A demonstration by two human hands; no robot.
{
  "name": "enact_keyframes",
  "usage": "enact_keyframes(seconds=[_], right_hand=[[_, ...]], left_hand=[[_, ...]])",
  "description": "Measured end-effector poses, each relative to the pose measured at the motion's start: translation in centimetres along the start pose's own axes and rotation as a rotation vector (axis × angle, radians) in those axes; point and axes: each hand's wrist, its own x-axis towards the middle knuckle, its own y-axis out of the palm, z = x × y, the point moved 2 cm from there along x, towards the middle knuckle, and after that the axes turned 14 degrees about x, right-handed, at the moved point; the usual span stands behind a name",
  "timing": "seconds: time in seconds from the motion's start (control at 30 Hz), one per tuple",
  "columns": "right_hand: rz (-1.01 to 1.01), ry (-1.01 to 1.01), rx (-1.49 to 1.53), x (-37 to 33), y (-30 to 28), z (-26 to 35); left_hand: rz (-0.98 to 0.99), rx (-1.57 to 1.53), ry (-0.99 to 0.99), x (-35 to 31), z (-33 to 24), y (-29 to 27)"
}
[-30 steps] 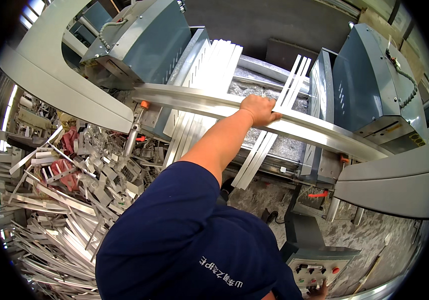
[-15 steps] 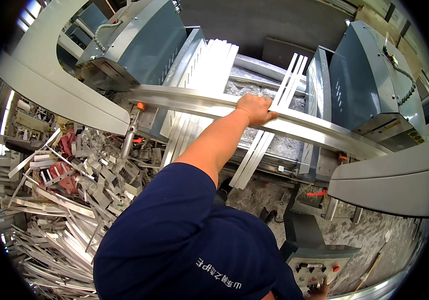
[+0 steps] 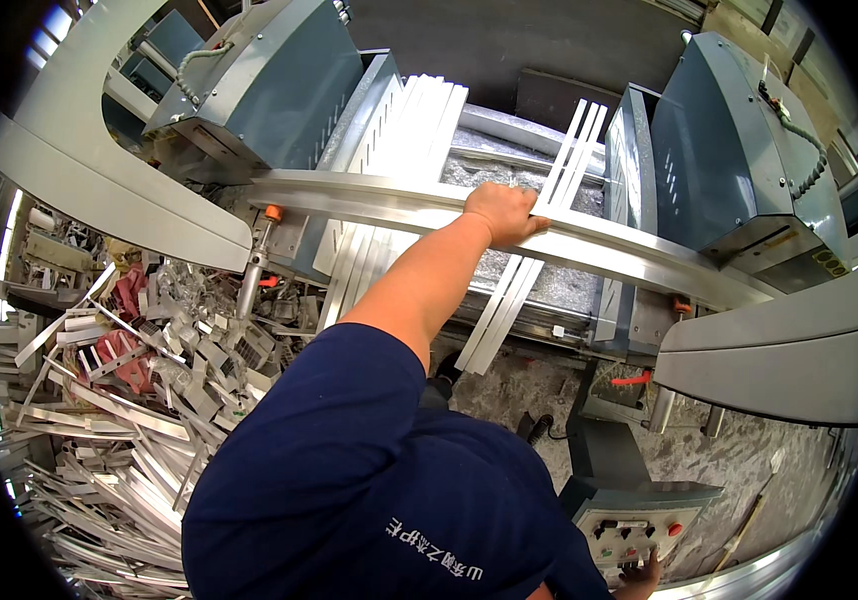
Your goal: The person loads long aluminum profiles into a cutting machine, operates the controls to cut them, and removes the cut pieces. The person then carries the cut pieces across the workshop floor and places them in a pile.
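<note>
A long silver aluminium profile (image 3: 619, 248) lies crosswise between two blue-grey saw housings, the left housing (image 3: 274, 95) and the right housing (image 3: 724, 150). My left hand (image 3: 502, 214) is closed over the middle of this profile, fingers over its far edge. At the lower right, my right hand (image 3: 639, 576) is at the control panel (image 3: 604, 535), one finger stretched up by the buttons near a red knob (image 3: 675, 529). It holds nothing; part of it is hidden by the picture's dark rim. Whether the finger presses a button is too small to tell.
Beneath the profile rest several white strips (image 3: 419, 125) and a few narrow bars (image 3: 514, 300). Curved grey arms, left (image 3: 119, 185) and right (image 3: 769, 355), flank me, with orange-tipped clamps (image 3: 273, 213) nearby. Metal offcuts (image 3: 139, 430) are heaped at lower left.
The view has shifted slightly. My left hand stays on the profile, and my right hand remains at the control panel with its finger raised a little higher.
</note>
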Motion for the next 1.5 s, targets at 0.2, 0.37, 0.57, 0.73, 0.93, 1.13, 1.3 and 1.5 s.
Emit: enact_keyframes(seconds=[0.2, 0.37, 0.57, 0.73, 0.93, 1.13, 1.3, 1.5], right_hand=[[0.014, 0.010, 0.002, 0.5, -0.4, 0.1], [0.027, 0.027, 0.013, 0.8, -1.1, -0.1], [0.060, 0.049, 0.016, 2.0, -1.9, 0.4], [0.104, 0.085, 0.050, 4.6, -3.6, 0.1], [0.063, 0.123, 0.012, 4.7, -5.4, -0.2], [0.085, 0.051, -0.058, 2.2, -1.9, 0.2], [-0.013, 0.076, 0.050, 1.4, -3.3, -0.1], [0.076, 0.104, -0.027, 1.0, -1.5, 0.1]], left_hand=[[-0.004, 0.002, -0.003, 0.0, 0.0, 0.0], [-0.014, -0.003, 0.002, 0.0, -0.1, -0.1], [-0.002, -0.003, -0.007, -0.2, 0.0, -0.1], [0.014, 0.010, -0.019, -0.3, -0.1, -0.7], [0.020, -0.014, 0.002, 0.4, -0.1, 0.1], [-0.005, 0.009, -0.013, -0.2, 0.0, 0.0], [0.013, -0.011, 0.003, 0.3, 0.1, 0.2], [0.007, 0.020, -0.006, 0.0, -0.2, -0.3]])
